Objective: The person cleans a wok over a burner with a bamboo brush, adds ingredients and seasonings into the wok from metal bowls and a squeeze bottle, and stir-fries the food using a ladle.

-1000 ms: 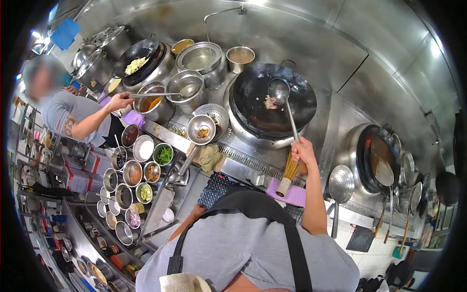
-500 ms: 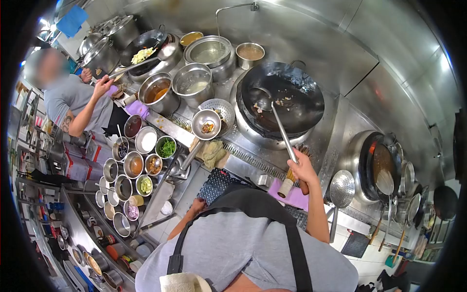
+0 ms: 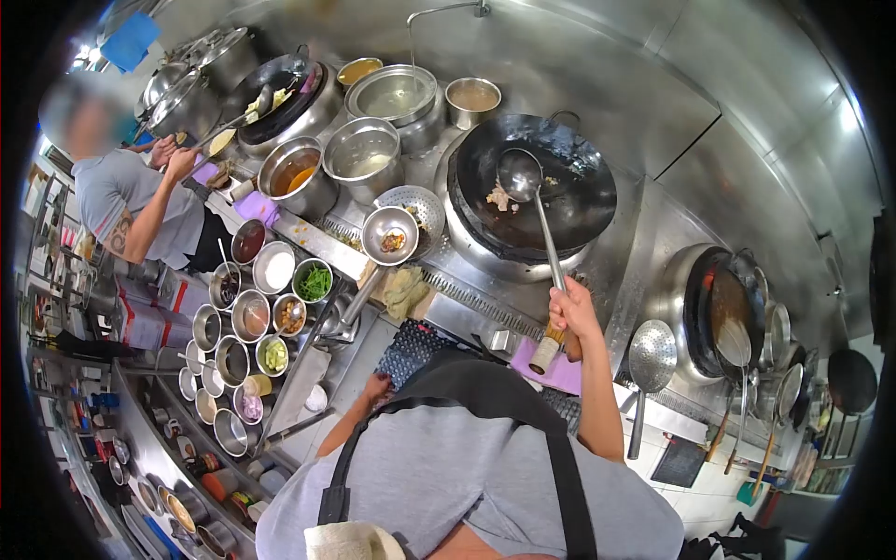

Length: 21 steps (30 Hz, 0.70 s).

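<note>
My right hand (image 3: pixel 574 308) is wrapped round the handle of a long metal ladle (image 3: pixel 519 175). The ladle's bowl is inside the large black wok (image 3: pixel 579 219), beside small pieces of meat (image 3: pixel 498 198). Below my right hand, a bamboo brush (image 3: pixel 545 353) lies on a purple cloth (image 3: pixel 523 359). My left hand (image 3: pixel 377 387) hangs low near the dark perforated mat (image 3: pixel 411 350); its fingers are too small and partly hidden to read. A small strainer (image 3: pixel 390 235) with bits of food rests over a perforated skimmer (image 3: pixel 422 217) left of the wok.
Metal pots (image 3: pixel 362 159) stand left of the wok. Bowls of ingredients, one with chopped greens (image 3: pixel 313 280), fill the left counter. A co-worker (image 3: pixel 140 205) holds a ladle over another wok (image 3: pixel 271 98). At right are a skimmer (image 3: pixel 652 355) and a third wok (image 3: pixel 733 303).
My right hand has kept the ladle and moved it about in the wok, shifting the meat pieces. The co-worker's ladle has swung to the far-left wok. The view has shifted slightly.
</note>
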Available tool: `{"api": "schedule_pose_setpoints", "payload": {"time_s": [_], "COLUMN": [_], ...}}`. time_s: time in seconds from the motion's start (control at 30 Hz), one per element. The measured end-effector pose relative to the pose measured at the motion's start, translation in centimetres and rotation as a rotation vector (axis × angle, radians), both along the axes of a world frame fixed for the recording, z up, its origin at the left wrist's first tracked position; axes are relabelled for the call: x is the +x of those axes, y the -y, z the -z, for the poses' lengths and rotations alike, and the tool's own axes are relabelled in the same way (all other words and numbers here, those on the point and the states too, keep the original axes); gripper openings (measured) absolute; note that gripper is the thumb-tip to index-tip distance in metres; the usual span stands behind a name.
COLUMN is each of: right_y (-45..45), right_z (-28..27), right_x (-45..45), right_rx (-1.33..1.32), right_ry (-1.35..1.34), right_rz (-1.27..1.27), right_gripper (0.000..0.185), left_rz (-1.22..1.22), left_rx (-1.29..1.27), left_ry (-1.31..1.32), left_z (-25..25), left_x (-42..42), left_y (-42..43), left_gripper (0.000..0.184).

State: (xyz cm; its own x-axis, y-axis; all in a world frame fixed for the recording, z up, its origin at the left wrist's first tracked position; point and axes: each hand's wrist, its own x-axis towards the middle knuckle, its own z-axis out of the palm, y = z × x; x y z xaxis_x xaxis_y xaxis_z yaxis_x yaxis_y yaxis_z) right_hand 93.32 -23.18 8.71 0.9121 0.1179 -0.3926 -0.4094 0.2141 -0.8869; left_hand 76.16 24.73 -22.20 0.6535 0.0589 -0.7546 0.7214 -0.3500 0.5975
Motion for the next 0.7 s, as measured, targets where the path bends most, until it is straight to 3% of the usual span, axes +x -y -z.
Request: {"api": "schedule_pose_setpoints", "payload": {"time_s": [0.03, 0.17, 0.3, 0.53, 0.57, 0.7], "right_y": [0.4, 0.1, -0.8, 0.9, 0.3, 0.3], "right_z": [0.6, 1.9, 2.5, -0.2, -1.1, 2.2], "right_x": [0.4, 4.0, 5.5, 0.7, -0.3, 0.8], "right_rx": [0.081, -0.173, -0.246, -0.141, -0.005, -0.336], "right_ry": [-0.039, 0.040, 0.043, 0.014, -0.042, 0.135], "right_rz": [-0.014, 0.019, 0.209, -0.042, -0.015, -0.009], "right_gripper": [0.010, 0.009, 0.008, 0.011, 0.011, 0.015], "left_rz": [-0.006, 0.016, 0.037, 0.009, 0.035, 0.157], "left_rx": [-0.022, -0.060, -0.006, 0.028, 0.042, 0.106], "left_ry": [-0.022, -0.018, 0.020, 0.023, 0.033, 0.058], "left_z": [-0.2, 0.4, -0.7, -0.3, -0.2, 2.9], "left_x": [0.3, 1.2, 0.4, -2.2, -2.4, -2.8], "left_y": [0.1, 0.0, 0.0, -1.3, -1.4, -2.0], "left_gripper": [0.016, 0.015, 0.014, 0.019, 0.019, 0.020]}}
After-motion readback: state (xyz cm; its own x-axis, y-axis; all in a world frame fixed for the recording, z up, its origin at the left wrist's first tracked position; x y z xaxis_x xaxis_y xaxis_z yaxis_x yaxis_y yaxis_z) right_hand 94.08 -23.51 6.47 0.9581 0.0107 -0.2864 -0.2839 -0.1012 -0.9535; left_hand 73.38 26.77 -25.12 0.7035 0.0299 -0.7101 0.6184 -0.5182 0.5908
